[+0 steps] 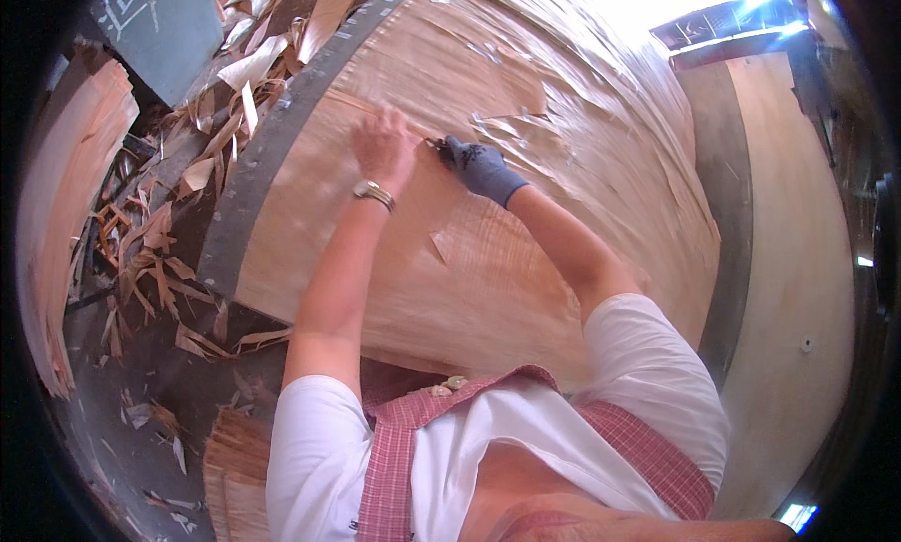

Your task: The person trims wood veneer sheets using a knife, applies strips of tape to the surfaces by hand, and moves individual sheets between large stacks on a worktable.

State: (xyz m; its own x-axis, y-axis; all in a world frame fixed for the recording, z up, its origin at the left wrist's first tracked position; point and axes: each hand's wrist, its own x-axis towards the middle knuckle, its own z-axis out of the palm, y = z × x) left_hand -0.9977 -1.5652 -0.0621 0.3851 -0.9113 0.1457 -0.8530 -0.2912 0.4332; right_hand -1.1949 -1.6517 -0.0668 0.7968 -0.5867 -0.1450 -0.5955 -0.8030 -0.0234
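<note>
A broad stack of thin tan wood veneer sheets (479, 232) lies in front of me, its top sheets wrinkled and torn toward the far right. My left hand (385, 148), bare with a metal watch (374, 195) on the wrist, rests palm down on the veneer, fingers extended and slightly blurred. Just to its right, my right hand (479, 167) wears a dark blue-grey glove. Its fingers are closed on a small dark tool (436, 145), whose exact kind is too small to tell. The tool's tip is at a veneer edge between both hands.
A dark marked strip (282, 138) borders the stack on the left. Veneer scraps (160, 232) litter the floor beyond it. Another veneer pile (70, 204) stands far left, near a grey panel (164, 35). At right is a pale board (793, 260) with a dark edge strip.
</note>
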